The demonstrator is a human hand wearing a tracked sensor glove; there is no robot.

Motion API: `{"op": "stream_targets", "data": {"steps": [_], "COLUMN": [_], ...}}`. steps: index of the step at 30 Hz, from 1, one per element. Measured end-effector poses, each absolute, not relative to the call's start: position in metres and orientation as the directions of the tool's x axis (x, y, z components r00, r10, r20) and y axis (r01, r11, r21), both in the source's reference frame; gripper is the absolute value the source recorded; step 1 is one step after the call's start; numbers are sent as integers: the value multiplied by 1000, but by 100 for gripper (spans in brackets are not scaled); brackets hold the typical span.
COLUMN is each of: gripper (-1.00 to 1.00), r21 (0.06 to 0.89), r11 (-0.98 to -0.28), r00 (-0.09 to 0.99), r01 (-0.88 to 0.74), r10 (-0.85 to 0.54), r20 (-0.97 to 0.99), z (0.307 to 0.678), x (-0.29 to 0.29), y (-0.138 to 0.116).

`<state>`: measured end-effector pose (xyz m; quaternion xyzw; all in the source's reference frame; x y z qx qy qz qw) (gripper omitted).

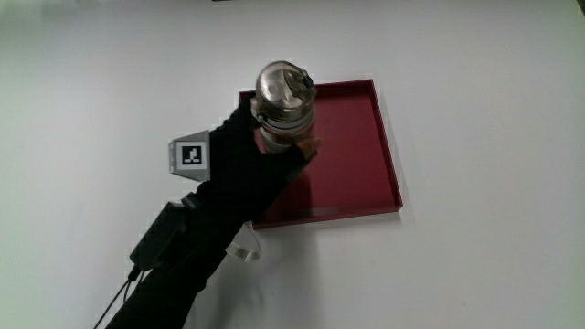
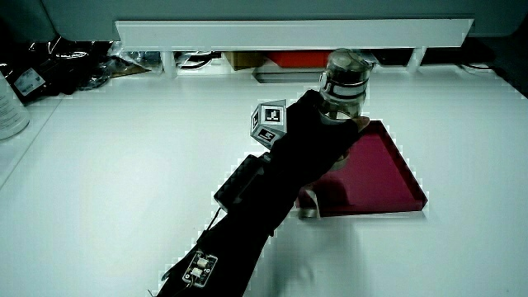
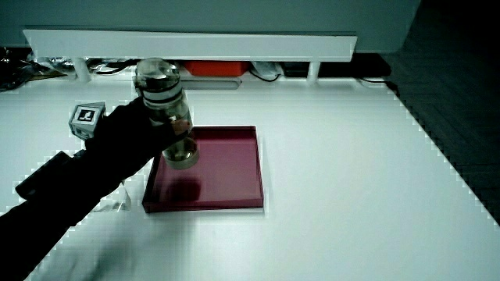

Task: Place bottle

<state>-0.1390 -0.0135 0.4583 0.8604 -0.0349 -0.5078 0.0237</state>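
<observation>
A clear bottle (image 1: 283,96) with a shiny metal cap is gripped around its body by the gloved hand (image 1: 245,166), fingers curled tight. It stands upright over the dark red tray (image 1: 358,174), near the tray edge closest to the forearm. In both side views the bottle (image 2: 345,82) (image 3: 164,101) hangs slightly above the tray floor (image 3: 230,172), casting a shadow on it. The patterned cube (image 1: 192,155) sits on the back of the hand (image 3: 125,144). The hand (image 2: 312,136) hides the bottle's lower half in a side view, where the tray (image 2: 384,177) lies beneath it.
A low white partition (image 2: 289,33) (image 3: 187,43) runs along the table's edge farthest from the person, with clutter under it. A pale container (image 2: 10,99) stands at the table's edge. A black box (image 1: 160,233) rides on the forearm.
</observation>
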Motion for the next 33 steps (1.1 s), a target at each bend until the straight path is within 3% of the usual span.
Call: {"op": "stream_targets", "data": {"steps": [2,5,6,7,8,9,10,14,15,20,23,30,33], "gripper": [0,0,0,0,0,0,0,0,0,0,0,0,-12], "r21": [153,47,33,63,186,215,174,248,222,263,235,265,241], "r11": [-988,-999,-999,-997,-982,-976,-984,-968,-974,-963,-970,-963,-970], "r00": [488,448,586,410,472,465,446,447,438,432,400,410,427], "r01": [-36,17,33,46,33,35,46,44,50,50,62,47,43], "r10": [-151,-35,-8,-38,-149,-175,-136,-203,-178,-217,-192,-223,-200], "r20": [-860,-893,-811,-911,-869,-868,-885,-871,-881,-875,-896,-884,-882], "z": [459,476,475,481,478,480,486,493,496,502,504,506,507], "x": [-135,-131,-130,-126,-124,-123,-122,-120,-119,-119,-118,-119,-121], "y": [-11,-13,-13,-13,-11,-9,-9,-6,-6,-3,-4,-1,-2]}}
